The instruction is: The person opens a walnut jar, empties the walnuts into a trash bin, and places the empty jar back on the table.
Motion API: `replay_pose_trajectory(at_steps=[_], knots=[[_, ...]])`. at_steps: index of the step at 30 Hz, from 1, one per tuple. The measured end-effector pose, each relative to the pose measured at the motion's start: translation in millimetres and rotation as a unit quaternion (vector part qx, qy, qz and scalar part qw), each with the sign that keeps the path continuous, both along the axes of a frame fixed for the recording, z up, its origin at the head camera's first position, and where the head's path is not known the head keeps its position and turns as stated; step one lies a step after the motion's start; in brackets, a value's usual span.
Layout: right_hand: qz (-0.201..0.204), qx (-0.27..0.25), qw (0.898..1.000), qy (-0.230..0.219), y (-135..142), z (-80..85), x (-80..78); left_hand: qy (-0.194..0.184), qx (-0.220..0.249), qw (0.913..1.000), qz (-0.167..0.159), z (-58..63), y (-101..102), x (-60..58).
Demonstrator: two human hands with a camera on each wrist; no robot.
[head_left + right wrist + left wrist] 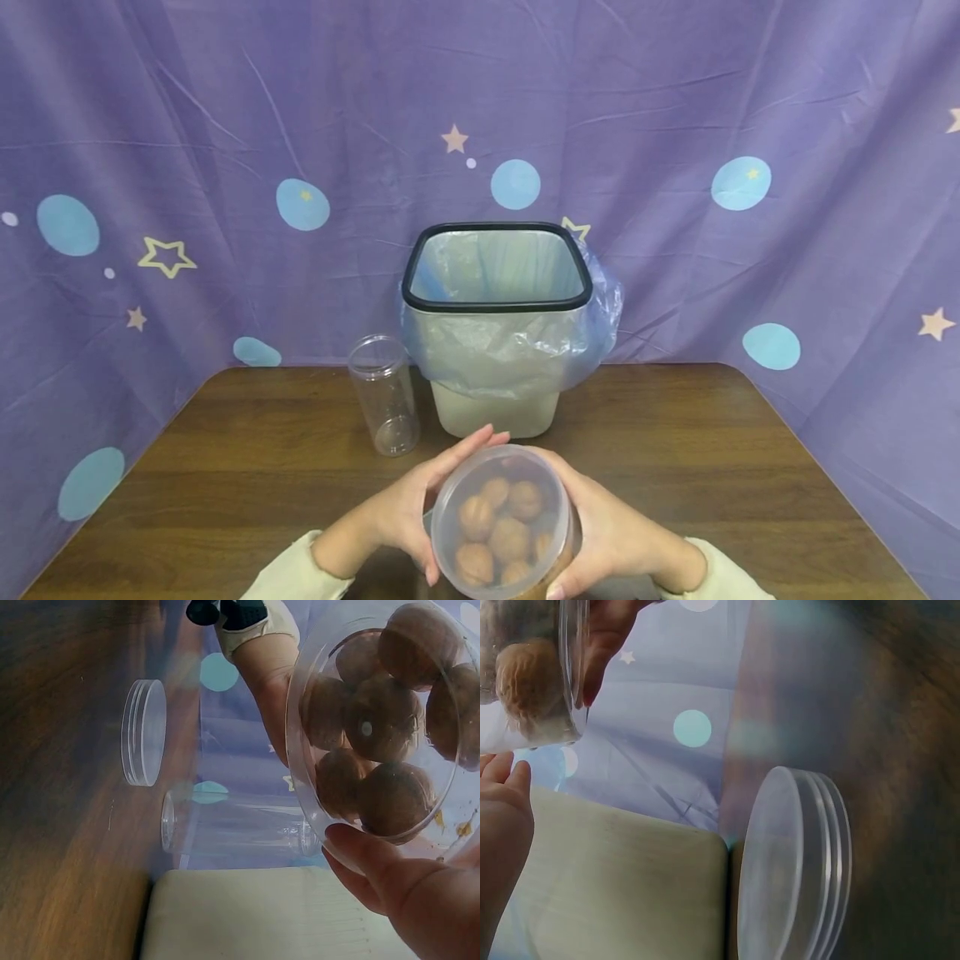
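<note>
Both hands hold a clear plastic jar of walnuts [510, 537] between them, above the near part of the table. A translucent round lid [491, 457] covers its top, and several brown walnuts show through it. My left hand [408, 510] is round the jar's left side, with the thumb on the near side. On the opposite side, my right hand [611, 527] grips it with thumb and fingers. In the right wrist view, walnuts [382, 720] show through the jar's round base. A separate clear lid [145, 733] lies on the table below the hands.
An empty clear jar [386, 400] stands at the back of the wooden table [262, 467]. To its right is a pale bin [495, 412] with a black rim and a blue plastic bag lining it. A purple curtain [360, 100] hangs behind and at the sides.
</note>
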State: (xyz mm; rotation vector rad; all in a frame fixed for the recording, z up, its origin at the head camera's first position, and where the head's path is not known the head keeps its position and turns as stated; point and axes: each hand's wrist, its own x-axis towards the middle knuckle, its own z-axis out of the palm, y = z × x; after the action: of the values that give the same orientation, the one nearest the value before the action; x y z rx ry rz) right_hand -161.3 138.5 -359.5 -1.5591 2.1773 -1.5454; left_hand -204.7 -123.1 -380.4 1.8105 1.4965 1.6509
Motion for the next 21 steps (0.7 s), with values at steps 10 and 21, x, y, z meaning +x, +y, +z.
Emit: replay_pose_trajectory(at_steps=[10,21], knots=[[-0.009,-0.005,1.0,0.006,-0.3,0.0,0.1,-0.006,0.004,1.0,0.001,0.0,0.1,-0.1],[-0.051,-0.013,0.999,0.013,1.0,-1.9,0.4,-0.039,0.032,0.9978,0.044,-5.8,4.2,5.7]])
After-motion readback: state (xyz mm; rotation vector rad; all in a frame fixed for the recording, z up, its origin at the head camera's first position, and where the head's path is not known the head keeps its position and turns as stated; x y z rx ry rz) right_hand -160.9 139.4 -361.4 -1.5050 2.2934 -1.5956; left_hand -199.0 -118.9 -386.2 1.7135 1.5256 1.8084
